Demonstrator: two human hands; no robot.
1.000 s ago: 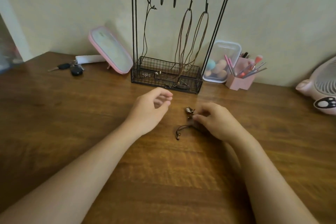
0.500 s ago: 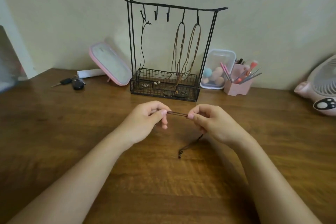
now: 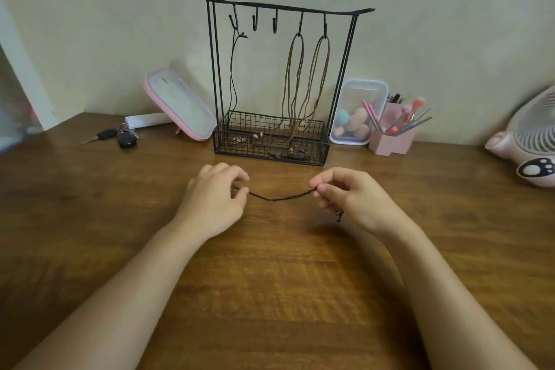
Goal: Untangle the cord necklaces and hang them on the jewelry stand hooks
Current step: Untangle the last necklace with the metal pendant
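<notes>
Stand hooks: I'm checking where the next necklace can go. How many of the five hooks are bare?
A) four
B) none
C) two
C: on the stand, only the second hook and third hook from the left are bare. The first holds a black cord, the fourth a brown cord, the fifth another.

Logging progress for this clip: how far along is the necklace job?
Done: three hang on the jewelry stand, a dark necklace on the leftmost hook and two brown necklaces on the right pair. In hand: left hand and right hand pinch a dark cord stretched between them. Left: hang it; two middle hooks are free.
</notes>
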